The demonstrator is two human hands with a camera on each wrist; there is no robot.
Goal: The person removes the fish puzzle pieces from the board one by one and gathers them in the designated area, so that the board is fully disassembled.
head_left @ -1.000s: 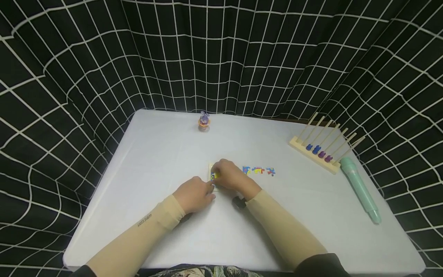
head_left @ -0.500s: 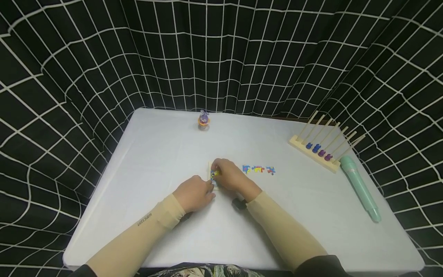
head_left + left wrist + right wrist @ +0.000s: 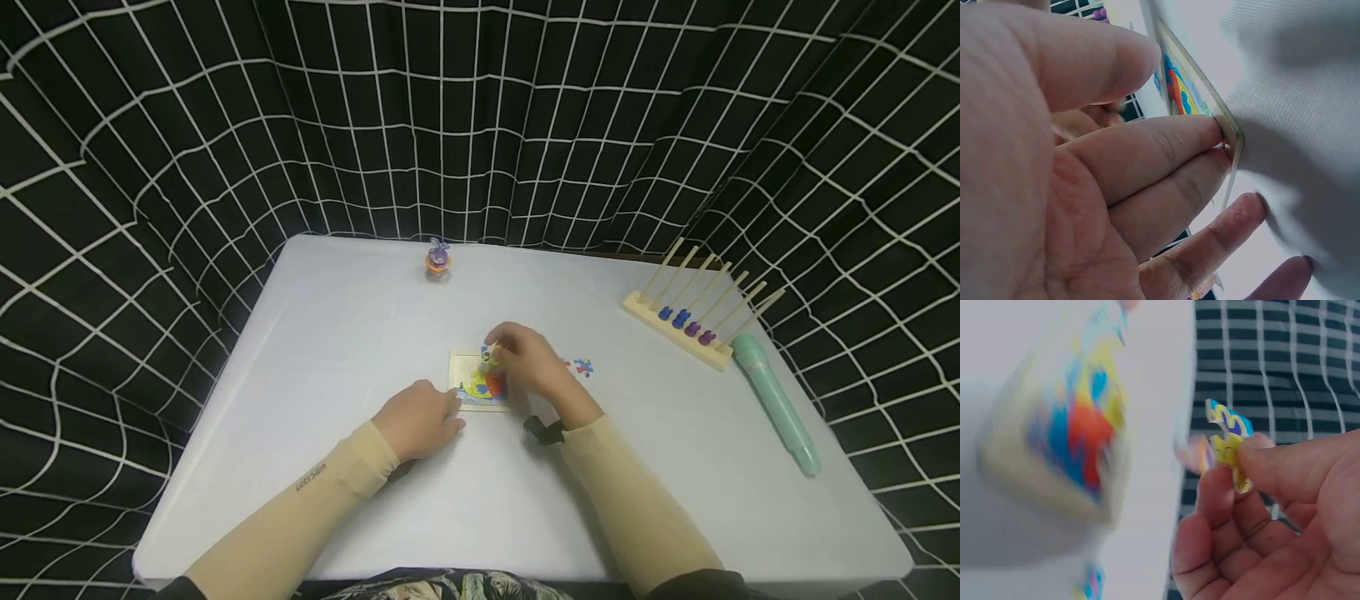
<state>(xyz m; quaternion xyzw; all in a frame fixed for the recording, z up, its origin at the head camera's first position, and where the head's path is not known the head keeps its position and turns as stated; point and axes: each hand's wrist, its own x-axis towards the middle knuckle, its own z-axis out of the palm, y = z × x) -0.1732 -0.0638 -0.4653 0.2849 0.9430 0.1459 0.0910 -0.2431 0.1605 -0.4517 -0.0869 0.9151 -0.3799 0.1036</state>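
Observation:
A small jigsaw board [image 3: 457,367] with a pale wooden rim lies mid-table, its left and upper part bare wood and its lower part filled with a colourful picture. My left hand [image 3: 420,421] rests at the board's lower left corner; in the left wrist view its straight fingers [image 3: 1191,134] touch the rim there. My right hand [image 3: 528,362] is raised above the board's right side. Between thumb and fingers it pinches a yellow, blue and purple puzzle piece [image 3: 1229,447], held clear of the board in the right wrist view.
Loose puzzle pieces [image 3: 584,367] lie right of the board, partly hidden by my right hand. A wooden rod stand [image 3: 671,329] with blue and purple bear-shaped beads stands back right, beside a mint-green tube [image 3: 776,404]. A purple figurine [image 3: 438,257] stands at the back.
My right hand has moved up and to the right off the board, carrying the puzzle piece and uncovering the picture below. My left hand has stayed at the board's corner.

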